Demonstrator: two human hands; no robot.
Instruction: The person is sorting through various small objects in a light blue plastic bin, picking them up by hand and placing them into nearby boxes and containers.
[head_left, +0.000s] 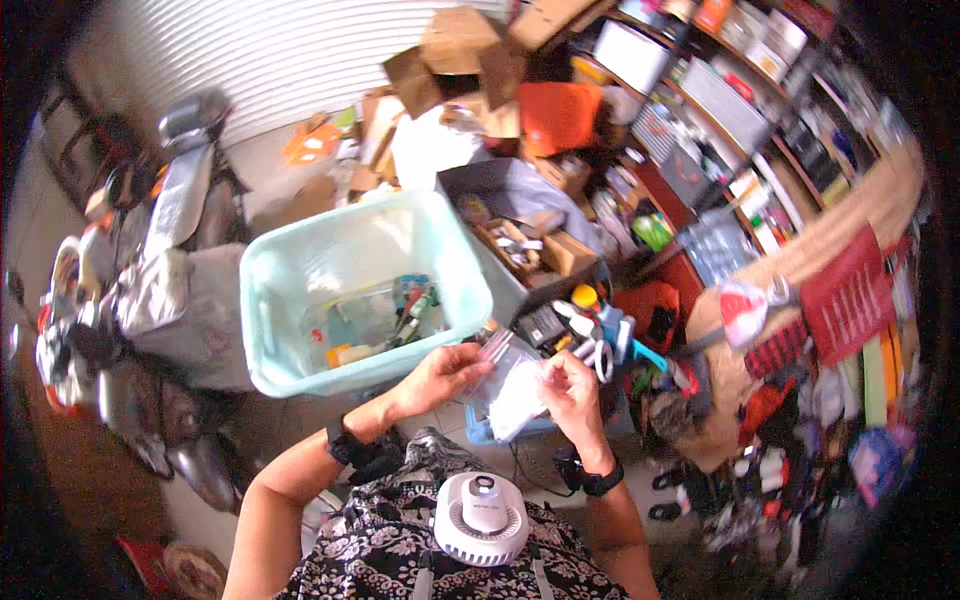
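A clear plastic bag with something white in it is held up between my two hands, in front of my body. My left hand pinches its upper left edge between thumb and fingers. At its right edge, the fingers of my right hand grip the plastic. Just beyond my left hand stands a pale green plastic tub, with several small mixed items at its bottom. Past my right hand is a crowded group of things, among them a yellow-capped container. What the white contents are, I cannot tell.
A dark fabric bin holding small cardboard boxes stands behind the tub. Cardboard boxes pile up by the shutter. Loaded shelves and a red plastic chair are on the right; a motorcycle is at left. A white portable fan hangs at my chest.
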